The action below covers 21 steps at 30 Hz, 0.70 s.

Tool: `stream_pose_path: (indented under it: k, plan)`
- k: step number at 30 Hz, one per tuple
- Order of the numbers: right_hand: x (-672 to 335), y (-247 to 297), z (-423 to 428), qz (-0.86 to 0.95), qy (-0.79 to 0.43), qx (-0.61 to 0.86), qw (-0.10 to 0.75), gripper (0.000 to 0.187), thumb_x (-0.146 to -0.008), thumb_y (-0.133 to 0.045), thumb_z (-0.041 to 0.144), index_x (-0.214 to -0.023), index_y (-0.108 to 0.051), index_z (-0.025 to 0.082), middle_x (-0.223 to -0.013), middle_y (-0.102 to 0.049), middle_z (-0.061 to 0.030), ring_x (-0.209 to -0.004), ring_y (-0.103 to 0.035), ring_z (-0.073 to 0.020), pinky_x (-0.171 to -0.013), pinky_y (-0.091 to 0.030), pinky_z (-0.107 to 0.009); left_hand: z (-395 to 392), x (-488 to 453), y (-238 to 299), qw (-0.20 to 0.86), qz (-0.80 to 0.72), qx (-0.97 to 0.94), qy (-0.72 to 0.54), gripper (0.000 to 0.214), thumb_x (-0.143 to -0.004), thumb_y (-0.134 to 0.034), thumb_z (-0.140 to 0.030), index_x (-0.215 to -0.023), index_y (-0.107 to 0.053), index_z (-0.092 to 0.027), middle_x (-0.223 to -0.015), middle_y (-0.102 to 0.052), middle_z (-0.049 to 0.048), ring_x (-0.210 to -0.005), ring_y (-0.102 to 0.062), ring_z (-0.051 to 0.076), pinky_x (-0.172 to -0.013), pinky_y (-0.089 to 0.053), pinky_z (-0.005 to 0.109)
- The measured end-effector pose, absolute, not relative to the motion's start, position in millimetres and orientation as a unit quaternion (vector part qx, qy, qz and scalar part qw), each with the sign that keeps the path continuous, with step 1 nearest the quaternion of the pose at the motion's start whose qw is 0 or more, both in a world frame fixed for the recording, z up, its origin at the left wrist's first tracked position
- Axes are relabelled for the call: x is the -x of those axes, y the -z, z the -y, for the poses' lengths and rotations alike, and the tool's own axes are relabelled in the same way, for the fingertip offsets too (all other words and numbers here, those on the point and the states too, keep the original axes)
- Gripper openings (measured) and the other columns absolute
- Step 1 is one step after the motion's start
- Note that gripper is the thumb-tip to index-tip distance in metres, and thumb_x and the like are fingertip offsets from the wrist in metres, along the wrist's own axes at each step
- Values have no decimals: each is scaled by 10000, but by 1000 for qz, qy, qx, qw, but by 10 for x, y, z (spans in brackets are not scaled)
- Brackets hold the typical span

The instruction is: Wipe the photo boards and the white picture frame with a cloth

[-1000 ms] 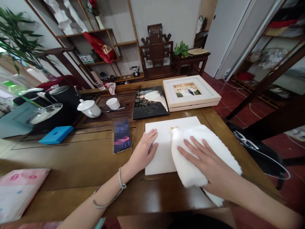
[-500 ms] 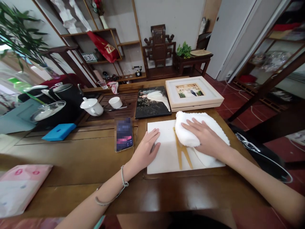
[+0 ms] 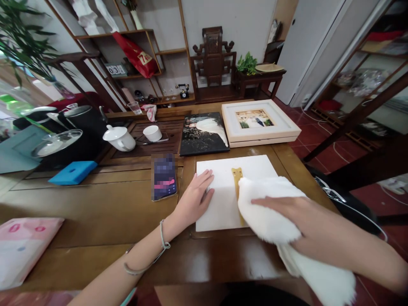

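At the lower left of the frame a pink packet [image 3: 25, 246] lies on the brown wooden table [image 3: 105, 212]. Higher up on the left is a flat blue box [image 3: 72, 172]. Behind it, a little to the right, a white teapot [image 3: 118, 138] and a white cup [image 3: 152, 133] sit on a dark tea tray. Near the middle of the frame a phone [image 3: 163, 177] lies flat on the table.

Just to the right of the phone is the left hand [image 3: 193, 199]. It is open and flat, with the fingers a little apart. It holds nothing. It presses down on the left edge of a white board [image 3: 219, 204] that lies flat on the table, in the middle of the frame. A thin gold piece [image 3: 236, 176] runs down the middle of the board.

To the right of the gold piece, a fluffy white cloth [image 3: 261, 221] covers the lower right part of the board. The right hand [image 3: 283, 216] lies flat on top of the cloth with its fingers stretched out long, pointing left. It does not grab the cloth, it just pushes on it. The end of the cloth hangs past the table edge at the lower right of the frame.

Above the board, a dark photo [image 3: 203, 134] lies flat. Just to its right is a picture frame [image 3: 259, 122] with a pale border.
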State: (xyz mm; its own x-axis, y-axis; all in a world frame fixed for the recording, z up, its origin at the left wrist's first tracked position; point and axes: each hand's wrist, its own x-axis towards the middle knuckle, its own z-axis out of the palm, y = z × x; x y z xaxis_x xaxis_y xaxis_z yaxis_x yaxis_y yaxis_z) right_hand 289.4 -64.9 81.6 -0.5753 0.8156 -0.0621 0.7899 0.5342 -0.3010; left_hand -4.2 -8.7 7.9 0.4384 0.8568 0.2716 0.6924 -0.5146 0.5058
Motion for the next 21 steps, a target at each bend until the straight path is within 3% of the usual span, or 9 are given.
stream_pose_path:
  k: [4,10,14,17,21]
  plan:
    - [-2747,-810,81,845,-175,498,85,706,-689,-485,82,-1374,-574,230,-1340,-639,-87,-1219,-598,-322,-1014,-490,-489,88,44,-87,162,-464,-833,-254,415,-983,-427,-225,-1382,-522,-167,-1498,-490,155,-1442,-391,277,-1204,-255,593]
    - [-2471,-546,-291,852,-114,505,78,750,-724,-488,68,-1471,-428,99,-1536,-413,-185,-1459,-274,-348,-1164,-262,-560,84,42,-81,158,-470,-835,-241,417,-990,-421,-238,-1382,-517,-134,-1504,-476,172,-1443,-390,274,-1208,-253,585]
    - [-2272,-535,76,867,-66,493,27,759,-733,-574,110,-1474,-414,67,-1527,-383,-269,-1444,-266,-425,-1138,-257,-629,85,43,-79,161,-466,-833,-250,427,-985,-429,-235,-1401,-500,-171,-1498,-491,154,-1443,-390,278,-1201,-256,601]
    - [-2108,-613,457,922,-65,382,-11,805,-696,-686,196,-1442,-442,17,-1508,-361,-337,-1426,-243,-499,-1122,-217,-689,81,61,-76,169,-459,-838,-243,455,-958,-424,-166,-1407,-497,-189,-1500,-489,146,-1448,-381,284,-1201,-253,605]
    - [-2074,-692,549,960,-106,260,-4,761,-705,-704,251,-1390,-491,-6,-1463,-428,-339,-1401,-351,-439,-1141,-278,-589,76,83,-81,169,-444,-845,-246,479,-912,-462,-114,-1376,-529,-212,-1503,-481,148,-1440,-391,305,-1197,-248,619]
